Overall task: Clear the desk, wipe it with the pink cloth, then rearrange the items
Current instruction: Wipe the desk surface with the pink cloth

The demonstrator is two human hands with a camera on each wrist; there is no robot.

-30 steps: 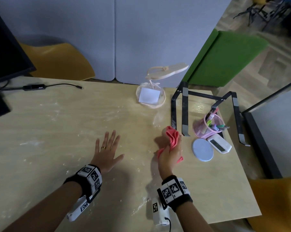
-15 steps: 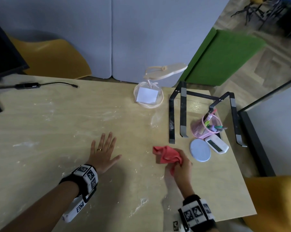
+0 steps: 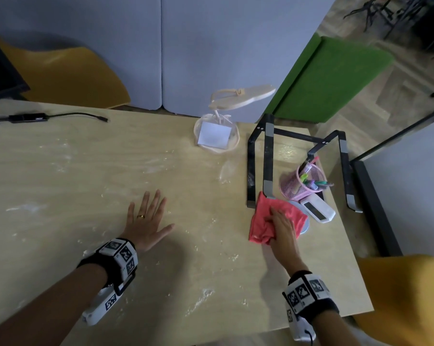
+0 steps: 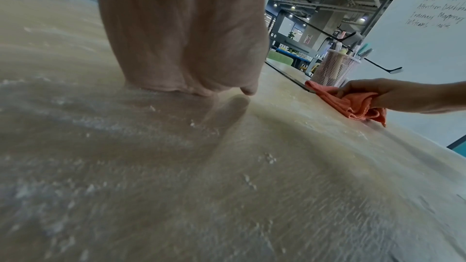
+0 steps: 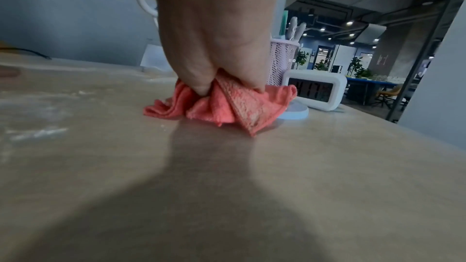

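My right hand point(image 3: 280, 226) grips the crumpled pink cloth point(image 3: 265, 216) and presses it on the wooden desk point(image 3: 86, 171) beside the black laptop stand point(image 3: 268, 156). From the right wrist view the fingers point(image 5: 201, 83) bunch the pink cloth point(image 5: 227, 107) against the wood. The cloth lies partly over a round blue coaster point(image 3: 305, 223). My left hand point(image 3: 146, 218) lies flat on the desk with fingers spread, holding nothing. White powder streaks point(image 3: 201, 300) cover much of the desk.
A pink mesh pen cup point(image 3: 300, 183) and a white digital clock point(image 3: 315, 208) sit right of the cloth. A beige lamp point(image 3: 218, 131) stands at the back, a black cable point(image 3: 61, 116) at the far left. The desk's right edge point(image 3: 350, 258) is close.
My right hand slid the cloth from the middle of the desk to the right, up against the laptop stand and over the coaster. The left hand stayed flat in place.
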